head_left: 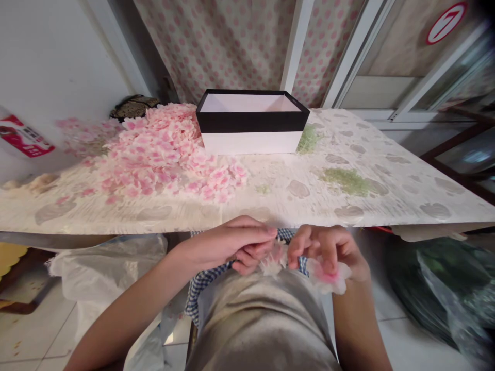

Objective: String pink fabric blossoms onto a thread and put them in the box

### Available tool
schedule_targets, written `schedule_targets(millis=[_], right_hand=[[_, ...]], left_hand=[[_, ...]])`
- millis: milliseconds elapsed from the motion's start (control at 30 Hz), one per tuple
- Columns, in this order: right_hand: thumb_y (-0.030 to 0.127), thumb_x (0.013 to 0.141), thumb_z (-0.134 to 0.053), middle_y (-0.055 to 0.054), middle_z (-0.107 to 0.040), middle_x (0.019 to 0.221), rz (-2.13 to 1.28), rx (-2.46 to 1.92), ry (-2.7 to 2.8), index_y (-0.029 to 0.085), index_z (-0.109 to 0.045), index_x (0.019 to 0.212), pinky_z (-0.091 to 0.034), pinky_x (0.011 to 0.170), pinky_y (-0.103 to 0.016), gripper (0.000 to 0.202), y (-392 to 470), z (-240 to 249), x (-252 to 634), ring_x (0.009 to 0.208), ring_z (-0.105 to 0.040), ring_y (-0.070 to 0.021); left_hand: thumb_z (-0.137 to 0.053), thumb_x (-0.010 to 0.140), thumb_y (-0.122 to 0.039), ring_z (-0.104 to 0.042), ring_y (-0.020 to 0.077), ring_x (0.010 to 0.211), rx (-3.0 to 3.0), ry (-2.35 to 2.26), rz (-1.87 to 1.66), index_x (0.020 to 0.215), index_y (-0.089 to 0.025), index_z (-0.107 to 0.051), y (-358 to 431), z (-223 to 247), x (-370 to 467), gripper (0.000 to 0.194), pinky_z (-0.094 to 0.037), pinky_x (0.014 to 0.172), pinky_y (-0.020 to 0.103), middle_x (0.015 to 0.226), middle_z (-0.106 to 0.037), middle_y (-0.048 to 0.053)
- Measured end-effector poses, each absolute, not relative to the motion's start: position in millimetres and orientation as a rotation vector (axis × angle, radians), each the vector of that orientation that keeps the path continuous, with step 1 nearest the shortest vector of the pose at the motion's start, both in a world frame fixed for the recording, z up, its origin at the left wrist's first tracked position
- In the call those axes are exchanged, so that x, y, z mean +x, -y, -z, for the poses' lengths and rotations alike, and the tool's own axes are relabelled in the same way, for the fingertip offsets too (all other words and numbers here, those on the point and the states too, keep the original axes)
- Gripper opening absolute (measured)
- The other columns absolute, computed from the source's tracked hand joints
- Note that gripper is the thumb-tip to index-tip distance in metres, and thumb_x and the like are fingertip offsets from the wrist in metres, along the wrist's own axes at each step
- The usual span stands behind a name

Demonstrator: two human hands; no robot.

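My left hand (251,246) is closed, its thumb and fingers pinching a pale pink artificial flower (274,257) whose petals hang below the fingertips. In my right hand (330,250), a white artificial flower petal piece (328,275) with a pink centre is held against the curled fingers. Both hands are over my lap, just in front of the table's near edge and a short gap apart. A large heap of pink artificial petals (150,149) lies on the table to the left.
A white box with a black rim (251,123) stands at the back of the patterned tablecloth (266,206). Small green pieces (344,180) lie to the right. Clear plastic bags (112,268) hang at the lower left, and a dark green bundle (421,288) sits at the lower right.
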State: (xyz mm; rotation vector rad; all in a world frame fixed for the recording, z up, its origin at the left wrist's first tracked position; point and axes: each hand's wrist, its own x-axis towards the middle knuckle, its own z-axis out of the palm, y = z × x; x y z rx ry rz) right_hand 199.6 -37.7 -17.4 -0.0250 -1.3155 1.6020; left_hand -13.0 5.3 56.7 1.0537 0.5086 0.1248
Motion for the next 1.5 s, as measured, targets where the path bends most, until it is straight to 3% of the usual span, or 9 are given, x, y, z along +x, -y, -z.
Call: schedule_targets(millis=[300, 467, 633, 867, 967, 1100, 1500], right_hand=[[0.013, 0.078, -0.073, -0.007, -0.057, 0.122, -1.5, -0.33, 1.366, 0.022, -0.074, 0.081, -0.055, 0.079, -0.035, 0.01, 47.7, -0.3, 201.0, 0.091, -0.065, -0.0173], [0.015, 0.079, -0.073, -0.008, -0.067, 0.109, -1.525, -0.305, 1.353, 0.021, -0.074, 0.083, -0.055, 0.083, -0.033, 0.008, 47.1, -2.5, 199.5, 0.096, -0.066, -0.0175], [0.02, 0.077, -0.075, -0.007, -0.07, 0.111, -1.532, -0.319, 1.314, 0.023, -0.074, 0.08, -0.055, 0.087, -0.035, 0.004, 45.9, 0.5, 198.7, 0.101, -0.066, -0.019], [0.016, 0.078, -0.073, -0.006, -0.068, 0.115, -1.478, -0.363, 1.334, 0.024, -0.073, 0.084, -0.055, 0.086, -0.033, 0.01, 45.4, 3.7, 203.7, 0.095, -0.067, -0.0164], [0.02, 0.078, -0.074, -0.006, -0.068, 0.107, -1.412, -0.417, 1.382, 0.023, -0.074, 0.083, -0.055, 0.08, -0.03, 0.006, 45.6, 1.1, 202.2, 0.089, -0.066, -0.0151], [0.013, 0.077, -0.074, -0.004, -0.065, 0.095, -1.292, -0.539, 1.45, 0.023, -0.074, 0.08, -0.052, 0.08, -0.031, 0.01, 48.6, -6.1, 195.8, 0.088, -0.063, -0.0152], [0.007, 0.076, -0.073, -0.002, -0.062, 0.089, -1.248, -0.539, 1.512, 0.02, -0.072, 0.079, -0.049, 0.074, -0.028, 0.013, 49.1, -5.6, 189.8, 0.079, -0.061, -0.0124]], left_hand=[[-0.051, 0.092, -0.038, -0.017, 0.0053, 0.047, 1.072, -0.55, -0.203, 0.077, -0.02, -0.04, 3.3, -58.0, -10.0, 0.026, -0.017, 0.044, 0.019, 0.058, -0.023, -0.008], [-0.054, 0.089, -0.024, -0.032, 0.0051, 0.048, 1.19, -0.514, -0.246, 0.091, -0.021, -0.041, 2.4, -58.9, -11.4, 0.014, -0.028, 0.05, 0.021, 0.066, -0.042, -0.007], [-0.045, 0.095, -0.029, -0.044, 0.0076, 0.06, 1.439, -0.609, -0.273, 0.097, -0.02, -0.044, 8.8, -60.8, -12.2, 0.009, -0.035, 0.059, 0.023, 0.079, -0.046, -0.003], [-0.043, 0.097, -0.028, -0.045, 0.0109, 0.068, 1.931, -0.792, -0.467, 0.087, -0.018, -0.053, 17.8, -60.4, -8.6, 0.017, -0.035, 0.064, 0.023, 0.077, -0.052, -0.001], [-0.045, 0.096, -0.031, -0.043, 0.0101, 0.064, 1.93, -0.798, -0.41, 0.087, -0.019, -0.056, 18.9, -62.6, -7.2, 0.019, -0.033, 0.059, 0.022, 0.073, -0.051, -0.003], [-0.05, 0.094, -0.03, -0.037, 0.0077, 0.058, 1.866, -0.731, -0.38, 0.082, -0.017, -0.061, 18.2, -65.0, -7.9, 0.021, -0.028, 0.052, 0.021, 0.068, -0.049, -0.004], [-0.056, 0.091, -0.021, -0.038, 0.006, 0.054, 1.985, -0.584, -0.381, 0.079, -0.014, -0.069, 13.6, -61.8, -10.0, 0.018, -0.03, 0.05, 0.019, 0.062, -0.051, -0.004]])
